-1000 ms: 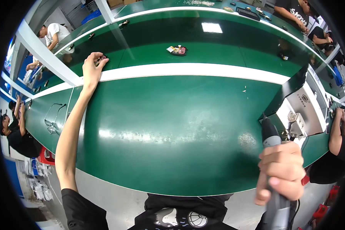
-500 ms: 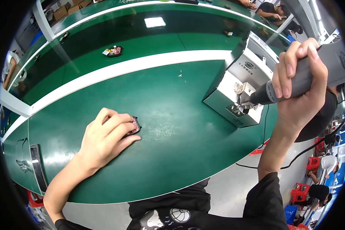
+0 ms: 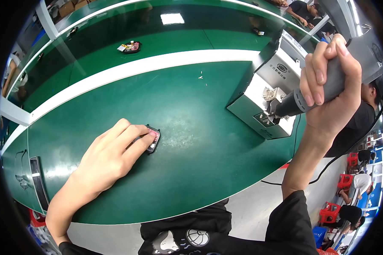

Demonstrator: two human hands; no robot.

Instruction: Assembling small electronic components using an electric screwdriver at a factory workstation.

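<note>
My left hand (image 3: 112, 149) rests on the table, its fingers bent and gripping a small black case with a pinkish-red circuit board (image 3: 157, 136) in it. The fingertips cover much of the board, and the thumb is hidden under the hand. At the right, my right hand (image 3: 334, 80) is wrapped round a thick grey electric screwdriver (image 3: 300, 100), held tilted down to the left. Its dark nose is at the pick-up point of a silver box-shaped screw feeder (image 3: 259, 100); the bit's very tip is hard to make out.
A white rail (image 3: 149, 63) divides the green table (image 3: 191, 170) from a green conveyor belt, which carries another opened case (image 3: 130, 47). A phone (image 3: 38, 182) and glasses (image 3: 21, 170) lie at the left. A black cable (image 3: 323, 174) hangs at the right, near a co-worker (image 3: 355, 123).
My left hand has turned the case more upright and shifted it slightly right; its thumb has gone from the case's near side. The screwdriver has moved slightly left at the feeder.
</note>
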